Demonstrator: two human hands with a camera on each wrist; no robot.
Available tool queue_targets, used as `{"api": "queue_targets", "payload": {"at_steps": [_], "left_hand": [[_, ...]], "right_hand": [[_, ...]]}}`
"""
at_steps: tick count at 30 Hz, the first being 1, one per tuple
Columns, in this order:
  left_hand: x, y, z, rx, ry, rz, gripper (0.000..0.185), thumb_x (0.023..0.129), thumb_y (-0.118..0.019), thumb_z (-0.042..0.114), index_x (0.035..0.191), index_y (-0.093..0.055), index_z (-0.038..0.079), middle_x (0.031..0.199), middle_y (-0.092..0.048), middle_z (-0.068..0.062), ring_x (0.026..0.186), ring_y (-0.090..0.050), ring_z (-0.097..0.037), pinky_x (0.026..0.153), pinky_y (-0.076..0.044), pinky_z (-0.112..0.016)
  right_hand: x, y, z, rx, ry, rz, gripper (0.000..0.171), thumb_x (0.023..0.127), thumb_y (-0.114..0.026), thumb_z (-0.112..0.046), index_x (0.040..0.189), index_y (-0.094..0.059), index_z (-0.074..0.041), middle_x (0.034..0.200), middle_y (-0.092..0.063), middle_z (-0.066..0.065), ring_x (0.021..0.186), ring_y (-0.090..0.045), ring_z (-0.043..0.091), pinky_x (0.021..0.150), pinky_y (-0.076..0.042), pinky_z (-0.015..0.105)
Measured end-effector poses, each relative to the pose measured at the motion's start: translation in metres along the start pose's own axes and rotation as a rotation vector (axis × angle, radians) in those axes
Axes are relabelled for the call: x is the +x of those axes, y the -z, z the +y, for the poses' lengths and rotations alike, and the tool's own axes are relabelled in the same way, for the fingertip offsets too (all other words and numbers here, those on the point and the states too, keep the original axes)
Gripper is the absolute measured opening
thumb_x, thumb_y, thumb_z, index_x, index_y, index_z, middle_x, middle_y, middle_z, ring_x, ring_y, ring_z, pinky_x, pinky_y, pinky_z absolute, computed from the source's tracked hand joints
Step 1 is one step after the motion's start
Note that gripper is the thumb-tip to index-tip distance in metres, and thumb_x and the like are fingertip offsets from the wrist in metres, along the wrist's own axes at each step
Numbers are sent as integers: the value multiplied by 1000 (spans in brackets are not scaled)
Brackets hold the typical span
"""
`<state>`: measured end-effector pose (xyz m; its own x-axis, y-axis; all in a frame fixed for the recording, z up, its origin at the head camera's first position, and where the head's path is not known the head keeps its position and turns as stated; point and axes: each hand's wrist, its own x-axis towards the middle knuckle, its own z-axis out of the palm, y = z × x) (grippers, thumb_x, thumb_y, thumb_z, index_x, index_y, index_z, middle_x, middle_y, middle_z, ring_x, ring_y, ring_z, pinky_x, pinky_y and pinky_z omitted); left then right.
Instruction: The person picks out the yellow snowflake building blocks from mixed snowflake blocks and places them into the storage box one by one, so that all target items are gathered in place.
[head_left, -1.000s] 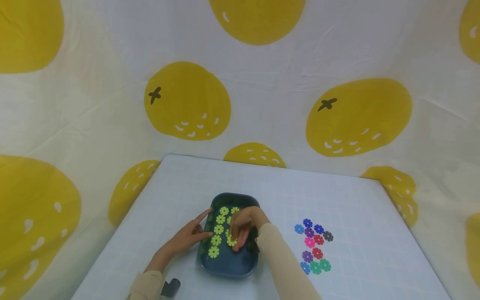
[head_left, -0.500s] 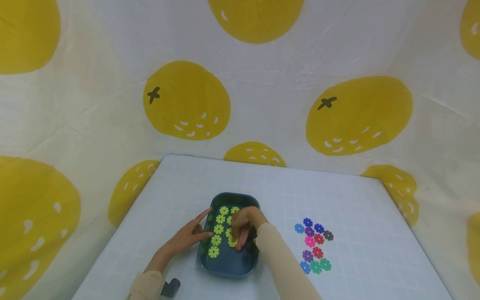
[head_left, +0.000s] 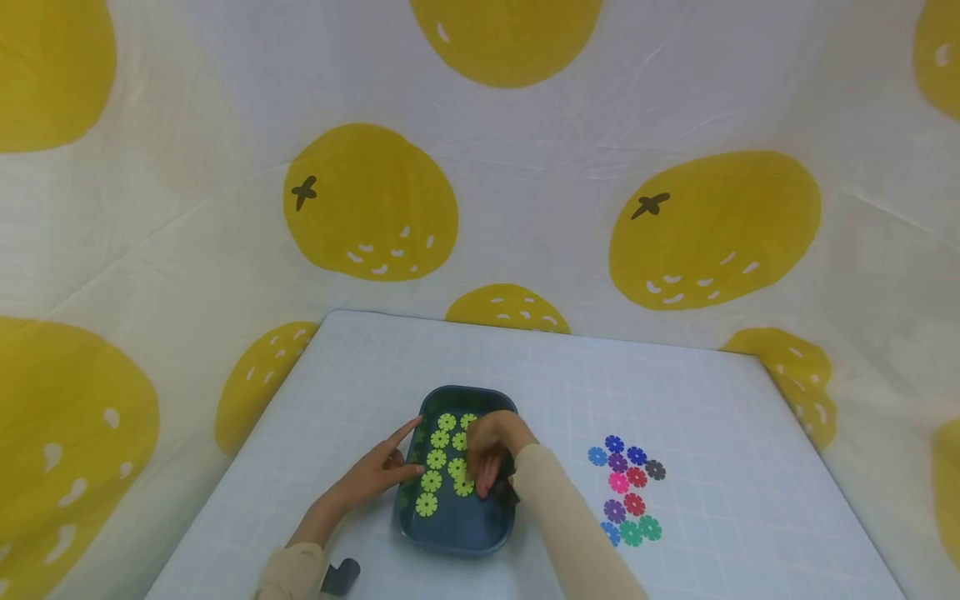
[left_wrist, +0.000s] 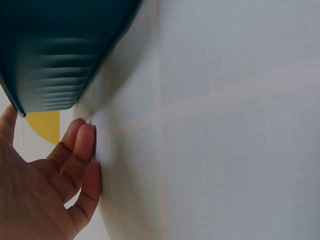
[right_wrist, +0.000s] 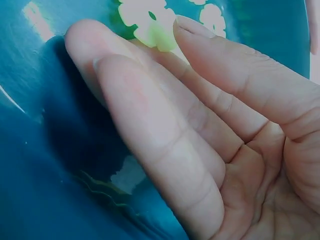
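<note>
Right hand (head_left: 491, 450) is pressing nearly straight fingertips (right_wrist: 150, 47) on a lime flower disc (head_left: 464, 487) mid-tray, not pinching. Left hand (head_left: 378, 468), fingers relaxed, is steadying the tray's (head_left: 457, 533) left rim. Discs look thin, light, slick; I'd lift by an edge.

R hand (right_wrist: 200, 135) fingers straight, tips touching lime disc (right_wrist: 150, 22) inside teal tray (right_wrist: 40, 165)

Table (head_left: 540, 375) with tray (head_left: 457, 533), coloured discs (head_left: 628, 487).

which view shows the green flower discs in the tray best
The head view: it shows the yellow-green discs laid in rows across the dark tray. The right wrist view catches only two, blurred, by the right hand. The left wrist view shows none, only the tray's outside.
</note>
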<state>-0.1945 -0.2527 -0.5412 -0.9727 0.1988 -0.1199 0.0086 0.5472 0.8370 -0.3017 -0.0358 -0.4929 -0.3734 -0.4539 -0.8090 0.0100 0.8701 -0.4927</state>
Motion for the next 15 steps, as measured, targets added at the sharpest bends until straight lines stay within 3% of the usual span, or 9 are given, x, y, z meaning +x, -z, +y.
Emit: {"api": "queue_targets", "payload": {"at_steps": [9, 15], "left_hand": [[-1, 0, 1, 4, -17, -7, 75, 83, -66, 42, 144, -21, 41, 82, -49, -5, 67, -46, -15, 58, -40, -30], [-1, 0, 2, -9, -7, -6, 75, 83, -66, 39, 143, -21, 42, 81, -50, -6, 67, -47, -15, 59, -40, -30]], "right_hand": [[-5, -2, -5, -83, 17, 37, 18, 80, -70, -17, 73, -74, -1, 73, -68, 17, 62, -67, 24, 56, -52, 31], [-20, 4, -6, -20, 133, 108, 20, 82, -65, -15, 76, -73, 2, 72, -68, 16, 60, -67, 24, 54, -52, 31]]}}
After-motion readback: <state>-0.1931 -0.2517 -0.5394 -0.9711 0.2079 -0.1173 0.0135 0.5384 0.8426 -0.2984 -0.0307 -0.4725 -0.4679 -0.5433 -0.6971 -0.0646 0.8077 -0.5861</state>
